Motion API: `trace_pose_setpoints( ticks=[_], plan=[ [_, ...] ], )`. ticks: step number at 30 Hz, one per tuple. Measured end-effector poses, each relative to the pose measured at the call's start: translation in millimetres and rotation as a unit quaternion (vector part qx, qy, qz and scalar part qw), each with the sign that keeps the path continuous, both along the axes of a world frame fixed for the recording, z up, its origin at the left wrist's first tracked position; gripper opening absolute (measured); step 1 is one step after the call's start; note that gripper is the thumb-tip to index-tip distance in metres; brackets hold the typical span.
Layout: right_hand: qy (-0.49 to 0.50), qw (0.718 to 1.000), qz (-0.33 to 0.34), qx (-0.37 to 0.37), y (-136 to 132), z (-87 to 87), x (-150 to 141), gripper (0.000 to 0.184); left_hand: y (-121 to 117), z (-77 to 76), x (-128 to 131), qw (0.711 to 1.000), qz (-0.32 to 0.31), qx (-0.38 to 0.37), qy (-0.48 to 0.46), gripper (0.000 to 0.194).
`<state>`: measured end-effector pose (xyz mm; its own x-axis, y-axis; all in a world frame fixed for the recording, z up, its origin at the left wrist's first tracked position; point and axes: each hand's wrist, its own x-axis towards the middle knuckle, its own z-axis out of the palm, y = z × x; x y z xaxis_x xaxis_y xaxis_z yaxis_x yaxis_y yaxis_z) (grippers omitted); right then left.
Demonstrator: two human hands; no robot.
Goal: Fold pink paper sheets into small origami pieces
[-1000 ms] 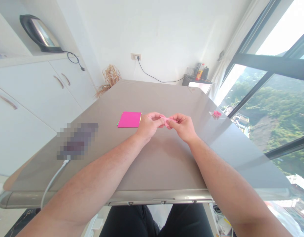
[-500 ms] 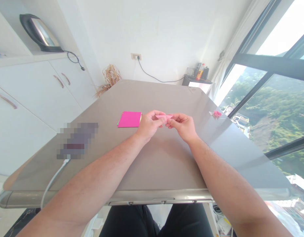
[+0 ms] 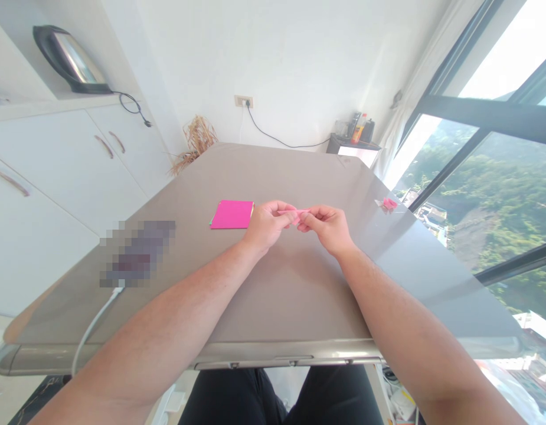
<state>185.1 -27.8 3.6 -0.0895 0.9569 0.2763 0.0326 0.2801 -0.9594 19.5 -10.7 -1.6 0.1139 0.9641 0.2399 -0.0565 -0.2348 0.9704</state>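
Observation:
A small folded piece of pink paper (image 3: 296, 215) is pinched between both hands over the middle of the table. My left hand (image 3: 268, 225) grips its left side with thumb and fingers closed. On its right side, my right hand (image 3: 326, 225) holds it the same way, and the two thumbs almost meet. Fingers cover much of the paper, so its full shape is hidden. Just left of my left hand lies a stack of square coloured paper (image 3: 232, 214) with a bright pink sheet on top.
A crumpled-looking pink and white paper piece (image 3: 388, 203) lies near the table's right edge by the window. At left is a blurred-out dark object (image 3: 142, 254) with a white cable (image 3: 95, 321) running over the front edge of the grey-brown table (image 3: 290, 295).
The folded pink paper has been turned and tilted between my fingers; a wider triangular face showed half a second ago and now a thinner edge does. Both hands keep their place and grip.

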Motion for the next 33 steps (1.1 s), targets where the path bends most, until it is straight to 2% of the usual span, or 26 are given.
trace_pose_setpoints(
  ticks=[9, 33],
  plan=[
    [-0.009, 1.0, -0.024, 0.0, -0.7, 0.9, -1.2, 0.028, -2.2, -1.3, 1.3, 1.0, 0.019, 0.021, 0.011, 0.019],
    [-0.016, 0.999, -0.035, 0.004, 1.3, -1.1, 0.5, 0.022, -2.2, -0.8, 1.3, 1.0, 0.004, 0.017, 0.013, 0.021]
  ],
)
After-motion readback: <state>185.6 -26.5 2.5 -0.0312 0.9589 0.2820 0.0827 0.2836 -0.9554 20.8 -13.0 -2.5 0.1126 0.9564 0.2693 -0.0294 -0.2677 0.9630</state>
